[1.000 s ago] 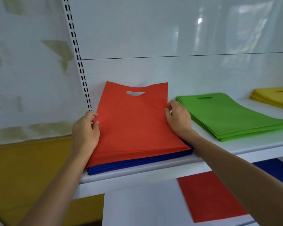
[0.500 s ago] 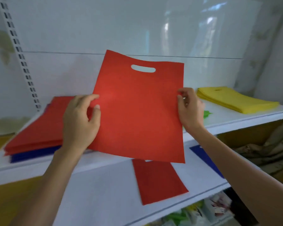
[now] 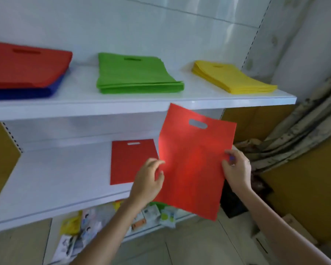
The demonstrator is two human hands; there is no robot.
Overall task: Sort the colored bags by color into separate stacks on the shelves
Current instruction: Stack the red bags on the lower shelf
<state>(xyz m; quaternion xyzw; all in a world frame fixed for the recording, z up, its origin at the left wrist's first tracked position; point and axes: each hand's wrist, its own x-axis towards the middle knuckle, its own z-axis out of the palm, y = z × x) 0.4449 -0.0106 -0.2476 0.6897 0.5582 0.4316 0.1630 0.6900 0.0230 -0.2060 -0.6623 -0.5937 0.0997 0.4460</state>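
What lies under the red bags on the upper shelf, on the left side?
Under the red bags lie blue bags; only their front and right edges show. The rest is covered.

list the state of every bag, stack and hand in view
held red bag: in the air, tilted
left hand: holds its left edge
right hand: pinches its right edge
single red bag: flat on lower shelf
red stack: atop blue bags, upper shelf
green stack: flat, upper shelf
yellow stack: flat, upper shelf
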